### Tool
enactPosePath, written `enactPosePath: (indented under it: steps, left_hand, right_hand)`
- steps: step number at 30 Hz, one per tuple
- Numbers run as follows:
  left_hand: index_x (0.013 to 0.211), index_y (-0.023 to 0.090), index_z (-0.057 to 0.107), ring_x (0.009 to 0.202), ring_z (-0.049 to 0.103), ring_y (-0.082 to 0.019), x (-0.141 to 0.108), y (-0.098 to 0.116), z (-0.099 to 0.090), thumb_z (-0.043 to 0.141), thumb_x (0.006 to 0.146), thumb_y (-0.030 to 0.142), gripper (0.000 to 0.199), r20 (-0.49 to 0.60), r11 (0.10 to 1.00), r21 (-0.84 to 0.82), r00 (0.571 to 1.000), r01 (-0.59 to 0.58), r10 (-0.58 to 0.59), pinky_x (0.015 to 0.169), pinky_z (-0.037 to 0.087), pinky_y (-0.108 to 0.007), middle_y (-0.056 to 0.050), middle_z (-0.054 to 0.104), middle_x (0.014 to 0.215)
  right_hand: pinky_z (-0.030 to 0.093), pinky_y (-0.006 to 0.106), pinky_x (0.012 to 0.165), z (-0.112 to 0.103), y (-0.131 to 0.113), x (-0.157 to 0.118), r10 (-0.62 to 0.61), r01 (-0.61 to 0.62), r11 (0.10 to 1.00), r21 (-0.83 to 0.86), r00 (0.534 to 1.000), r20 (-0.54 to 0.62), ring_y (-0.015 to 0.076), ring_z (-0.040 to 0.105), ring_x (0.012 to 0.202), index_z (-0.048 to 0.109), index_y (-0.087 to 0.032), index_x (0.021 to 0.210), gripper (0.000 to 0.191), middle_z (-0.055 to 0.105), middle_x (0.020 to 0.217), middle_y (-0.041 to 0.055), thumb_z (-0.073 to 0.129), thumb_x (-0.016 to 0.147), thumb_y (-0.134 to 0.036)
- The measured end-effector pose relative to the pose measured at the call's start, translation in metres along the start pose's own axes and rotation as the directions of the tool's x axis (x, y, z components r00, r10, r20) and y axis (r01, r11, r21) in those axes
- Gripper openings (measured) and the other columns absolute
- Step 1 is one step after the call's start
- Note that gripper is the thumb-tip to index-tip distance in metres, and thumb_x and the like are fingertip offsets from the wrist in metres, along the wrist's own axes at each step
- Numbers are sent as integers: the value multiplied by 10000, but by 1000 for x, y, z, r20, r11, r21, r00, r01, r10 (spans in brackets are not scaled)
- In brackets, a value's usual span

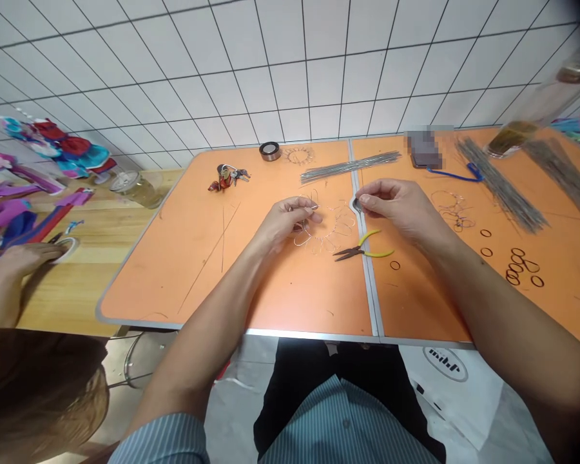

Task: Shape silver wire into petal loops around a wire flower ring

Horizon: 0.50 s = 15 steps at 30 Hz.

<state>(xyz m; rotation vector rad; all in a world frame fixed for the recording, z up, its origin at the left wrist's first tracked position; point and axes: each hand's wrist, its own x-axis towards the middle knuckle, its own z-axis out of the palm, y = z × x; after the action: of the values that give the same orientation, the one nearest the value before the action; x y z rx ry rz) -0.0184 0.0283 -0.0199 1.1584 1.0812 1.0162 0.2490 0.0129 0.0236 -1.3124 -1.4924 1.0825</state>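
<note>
My left hand pinches one looped silver wire flower.
My right hand presses its fingertips together, holding perhaps nothing; one pair of yellow-handled pliers lies just below.

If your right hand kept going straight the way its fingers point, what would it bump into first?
Your right hand would probably meet the looped wire shape first, though depth is hard to judge here.

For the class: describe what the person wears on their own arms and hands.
The left hand and right hand wear no gloves. The left sleeve is blue-grey with fine pale pinstripes, leaving the forearm bare.
</note>
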Motion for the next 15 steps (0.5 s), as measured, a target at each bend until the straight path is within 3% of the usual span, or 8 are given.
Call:
enactPosePath:
  steps: [5,11,15]
  left_hand:
    - [930,162,787,592,595,-100,-4,2,5,857,834,343,217,75,1000,9,997,-12,11,590,448,-218,-7,708,694]
    - [885,163,776,569,577,-90,-13,4,16,878,883,446,302,208,999,38,978,-5,-3,581,442,-216,-3,689,671]
    - [819,170,742,572,591,-91,-17,2,22,891,883,471,342,261,999,44,965,9,-21,587,456,-218,-11,709,676]
  right_hand:
    - [568,377,808,7,-5,-3,-61,60,998,-26,997,-46,192,691,823,814,-221,979,105,789,930,47,770,909,-157]
    - [476,363,715,19,1,-6,-208,202,954,-221,978,-6,186,645,770,815,-214,930,85,781,868,27,736,902,-198]
    - [433,351,679,25,3,-9,-244,250,933,-258,968,54,172,610,739,803,-210,915,99,742,805,9,705,920,-212]
